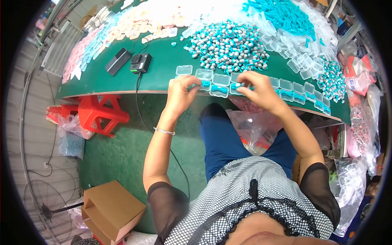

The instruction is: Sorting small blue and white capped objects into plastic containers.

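We sit at a green table [163,69] with both hands at its near edge, working over a row of small clear plastic boxes [220,79] that runs along that edge from the middle off to the right. Our left hand [181,94] rests at the left end of the row, its fingers curled in narrowly over something teal at the rim of a box; the fingertips are turned away from us, so we cannot tell whether they actually pinch it. Our right hand [259,90] sits just beside it on the right, fingers bent down close together onto a box that holds a teal piece, and here too the grip itself is hidden under the knuckles. Several boxes in the row already show teal contents, while a few at the left end look bare. Just behind the row lies a heap of small grey-and-teal pieces [228,47], and farther back a pile of teal cords [283,14] on a spread of more clear boxes. A second, smaller heap of grey-and-teal pieces [332,79] sits at the right end. On the left of the table lie two black devices [141,62] with a cable running off the edge. Below the table stands a red stool [100,114], and a cardboard box [110,210] sits on the floor.
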